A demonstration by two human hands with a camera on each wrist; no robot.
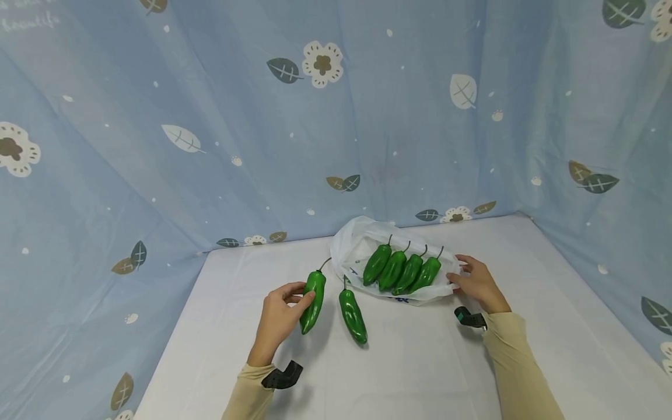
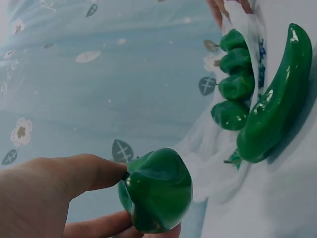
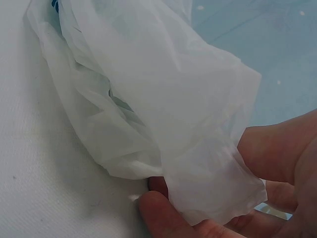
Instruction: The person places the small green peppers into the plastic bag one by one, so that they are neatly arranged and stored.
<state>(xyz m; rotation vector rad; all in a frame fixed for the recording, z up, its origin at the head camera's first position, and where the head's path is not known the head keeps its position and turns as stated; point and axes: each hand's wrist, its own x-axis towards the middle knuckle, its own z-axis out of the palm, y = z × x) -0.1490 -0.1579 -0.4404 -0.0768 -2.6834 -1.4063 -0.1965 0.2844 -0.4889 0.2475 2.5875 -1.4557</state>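
Observation:
My left hand (image 1: 280, 315) holds a glossy green pepper (image 1: 314, 300) between thumb and fingers, its thin stem pointing up and right. In the left wrist view this pepper (image 2: 161, 191) is seen nearly end-on, with the fingers partly behind it. Just to its right, a second green pepper (image 1: 353, 318) lies on the white table. Beyond that is a white, translucent plastic bag (image 1: 347, 245), with several green peppers (image 1: 394, 269) side by side in it, stems away from me. At the bag's right end, my right hand (image 1: 476, 283) grips the crumpled plastic (image 3: 213, 183).
Blue cloth (image 1: 399, 116) printed with leaves and flowers hangs behind the table (image 1: 409, 361) and along both sides. A black wrist device (image 1: 283, 376) sits on the left wrist, and another black device (image 1: 469, 318) on the right.

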